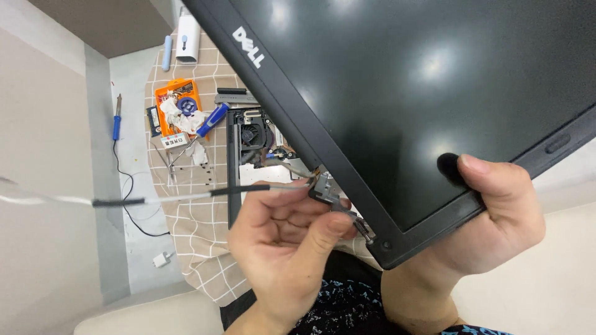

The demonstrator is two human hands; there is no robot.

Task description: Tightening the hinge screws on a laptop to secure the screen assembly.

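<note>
A black laptop screen panel (397, 93) fills the upper right, lifted and tilted. My right hand (490, 217) grips its lower corner, thumb on the bezel. My left hand (285, 242) pinches the metal hinge bracket (326, 189) at the panel's bottom edge, where a grey cable (186, 197) runs off to the left. Below the panel lies the opened laptop base (254, 146) with its fan exposed.
A beige checked cloth (198, 236) covers the table. On it sit an orange parts tray (179, 105), a blue-handled screwdriver (211, 119), tweezers and small screws. A soldering iron (116, 121) with black cord lies left. A white device (188, 38) stands at the back.
</note>
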